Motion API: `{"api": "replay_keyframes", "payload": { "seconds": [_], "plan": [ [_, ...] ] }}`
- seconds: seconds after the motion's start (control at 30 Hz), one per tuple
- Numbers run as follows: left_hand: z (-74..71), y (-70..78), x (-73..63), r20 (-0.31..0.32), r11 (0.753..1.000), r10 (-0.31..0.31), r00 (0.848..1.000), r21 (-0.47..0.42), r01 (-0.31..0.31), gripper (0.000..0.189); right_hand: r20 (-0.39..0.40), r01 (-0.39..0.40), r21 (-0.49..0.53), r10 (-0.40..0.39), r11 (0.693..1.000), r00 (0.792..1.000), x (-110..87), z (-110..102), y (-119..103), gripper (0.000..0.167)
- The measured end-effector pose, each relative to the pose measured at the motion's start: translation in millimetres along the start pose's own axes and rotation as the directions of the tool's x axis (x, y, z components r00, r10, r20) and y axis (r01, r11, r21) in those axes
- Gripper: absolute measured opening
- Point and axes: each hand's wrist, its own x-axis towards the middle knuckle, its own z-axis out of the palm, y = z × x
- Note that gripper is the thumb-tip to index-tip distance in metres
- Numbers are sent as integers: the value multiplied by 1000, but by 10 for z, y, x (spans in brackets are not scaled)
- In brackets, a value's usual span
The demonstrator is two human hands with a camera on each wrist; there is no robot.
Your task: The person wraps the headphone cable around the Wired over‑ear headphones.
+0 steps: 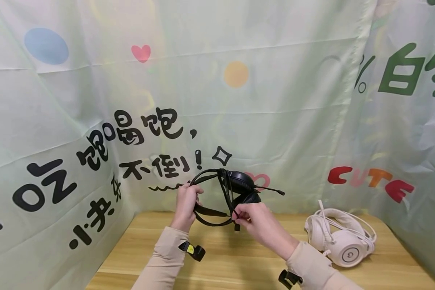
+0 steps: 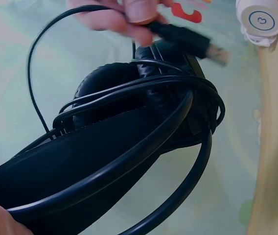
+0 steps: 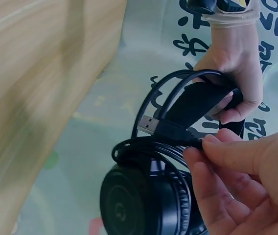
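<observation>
A black headset is held up above the table, its ear cups to the right and its thin microphone boom pointing right. My left hand grips the headband at its top. Black cable is looped several times round the headset near the ear cups. With thumb and fingertips my right hand pinches the cable end just behind the USB plug. The plug's metal tip sticks out free, close beside the wound loops.
On the right of the wooden table lies a white headset with its own cable bundled about it. Printed cloth hangs behind the table and along both sides.
</observation>
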Motion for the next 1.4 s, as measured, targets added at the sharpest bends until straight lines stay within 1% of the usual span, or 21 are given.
{"api": "replay_keyframes", "payload": {
  "seconds": [0.07, 0.17, 0.23, 0.27, 0.37, 0.4, 0.53, 0.57, 0.6, 0.73, 0.77, 0.93, 1.07, 1.27, 1.4],
  "plan": [
    [21, -5, -12, 0, 1000, 2, 1000, 6, -2, 62, -29, 2, -14, -2, 1000, 1000, 15, -2, -9, 20],
    [49, -10, -20, -3, 1000, 8, 1000, 13, -8, 36, -70, 6, -37, -8, 999, 997, 39, -1, -21, 20],
    [62, -18, -15, -5, 1000, 8, 1000, 18, -7, 21, -83, 11, -49, -15, 999, 996, 57, 1, -32, 20],
    [66, -21, -14, -6, 1000, 7, 1000, 23, -7, 18, -87, 14, -54, -19, 998, 996, 67, 3, -37, 21],
    [68, -35, -16, -4, 999, 3, 1000, 35, -3, 18, -92, 24, -76, -31, 997, 995, 92, 16, -40, 22],
    [66, -44, -16, -5, 999, 3, 1000, 39, -3, 21, -92, 27, -78, -34, 997, 995, 98, 22, -37, 22],
    [58, -65, -20, 0, 998, 5, 1000, 55, -5, 46, -97, 37, -86, -45, 996, 994, 112, 46, -17, 22],
    [58, -72, -19, -1, 998, 9, 1000, 56, -9, 49, -97, 36, -84, -45, 996, 994, 115, 52, -14, 23],
    [60, -77, -18, -2, 998, 13, 1000, 58, -13, 49, -97, 38, -84, -46, 996, 994, 119, 57, -11, 23],
    [64, -97, -13, -9, 998, 18, 1000, 54, -18, 20, -82, 52, -86, -59, 995, 995, 137, 88, -5, 22],
    [64, -102, -12, -12, 998, 19, 1000, 56, -18, 16, -75, 59, -85, -65, 995, 995, 141, 97, -2, 21],
    [59, -108, -7, -16, 998, 17, 1000, 55, -16, 19, -48, 87, -83, -91, 993, 995, 151, 144, 19, 16],
    [67, -103, -10, -10, 998, 18, 1000, 55, -17, 18, -38, 90, -91, -93, 992, 995, 151, 169, 33, 17],
    [77, -118, -6, -19, 998, 13, 1000, 63, -12, 23, -8, 57, -90, -58, 994, 998, 165, 199, 29, 19],
    [80, -131, 3, -26, 998, 8, 1000, 68, -7, 23, 8, 53, -129, -52, 990, 999, 169, 238, 24, 23]
  ]
}}
